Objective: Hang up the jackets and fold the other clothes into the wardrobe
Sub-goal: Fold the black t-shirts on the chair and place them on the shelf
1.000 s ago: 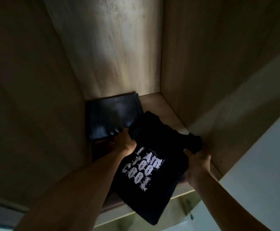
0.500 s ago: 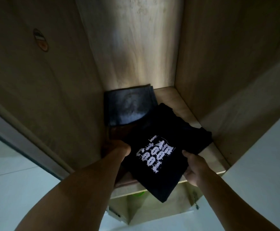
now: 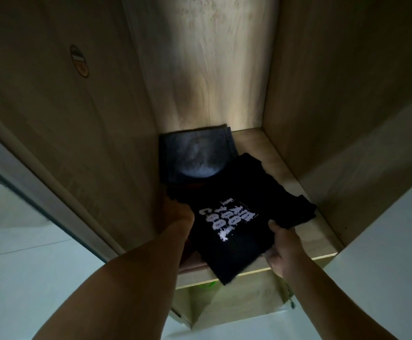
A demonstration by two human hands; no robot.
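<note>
1. Folded black T-shirt (image 3: 239, 204) with white print lying skewed on wardrobe shelf (image 3: 283, 168), between both hands, near corner hanging past shelf front edge.
2. Right hand (image 3: 284, 251) gripping T-shirt's near right edge, thumb on top, fingers underneath.
3. Left hand (image 3: 178, 214) at T-shirt's left edge, fingers hidden by fabric; grip cannot be told.
4. Folded dark blue garment (image 3: 197, 155) beyond left hand at shelf back, partly under T-shirt.
5. Round sticker (image 3: 79, 60) on side panel, far left of hands.

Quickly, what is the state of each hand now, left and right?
Left hand: at the left edge of the folded black T-shirt; fingers hidden, grip cannot be told.
Right hand: holds the T-shirt's near right edge, thumb on top.
</note>
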